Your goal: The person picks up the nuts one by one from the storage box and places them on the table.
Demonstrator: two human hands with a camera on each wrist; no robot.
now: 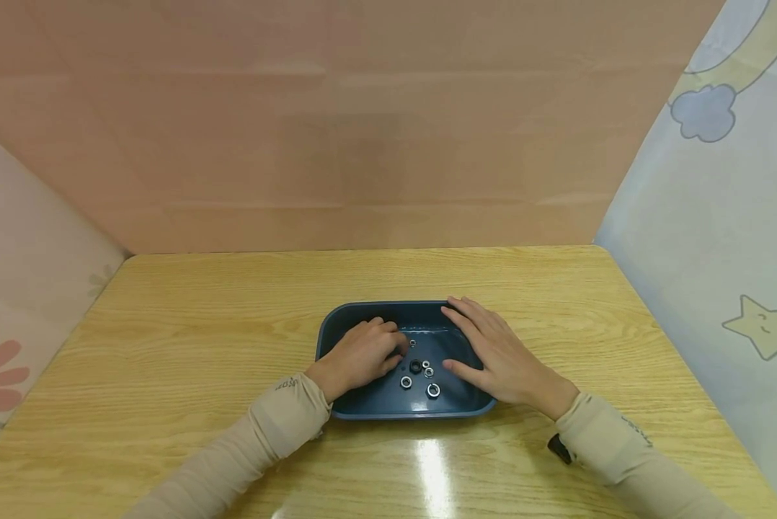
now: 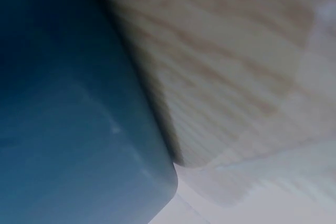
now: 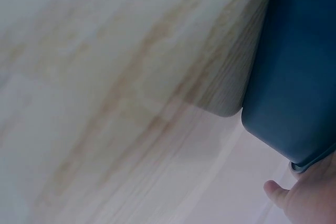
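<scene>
A dark blue rectangular tray sits on the table. On its floor lie several metal nuts, among them a silver nut near the front, another silver nut, a black nut and a small nut further back. My left hand reaches into the tray's left part with bent fingers; whether anything is between the fingertips is hidden. Over the right rim lies my right hand, fingers extended and thumb apart, reaching inward. The left wrist view has only the tray's wall and the table.
The wood-grain table extends around the tray. A plain brownish backdrop rises behind it, with patterned panels at left and right. A dark band is at the right wrist.
</scene>
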